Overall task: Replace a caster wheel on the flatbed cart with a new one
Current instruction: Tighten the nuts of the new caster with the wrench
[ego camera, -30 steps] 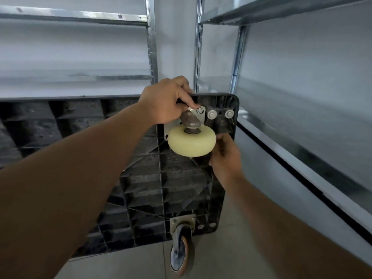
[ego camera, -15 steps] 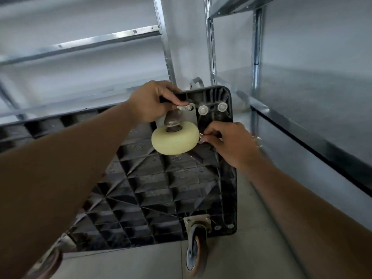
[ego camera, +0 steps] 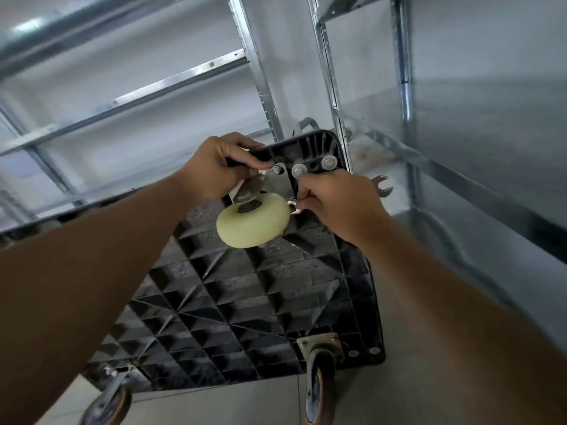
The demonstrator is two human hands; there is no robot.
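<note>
head view: two hands (ego camera: 214,170) (ego camera: 340,204), one cream caster (ego camera: 253,223), two worn casters (ego camera: 319,384) (ego camera: 107,400).

No readable text, label, brand, number or sign anywhere in view. Small dark mark on shelf crossbar (ego camera: 211,64) too blurred to read. Cart underside (ego camera: 245,302), cream caster wheel (ego camera: 253,220), worn caster (ego camera: 317,391) at cart's near right corner: no legible marking on any.
</note>
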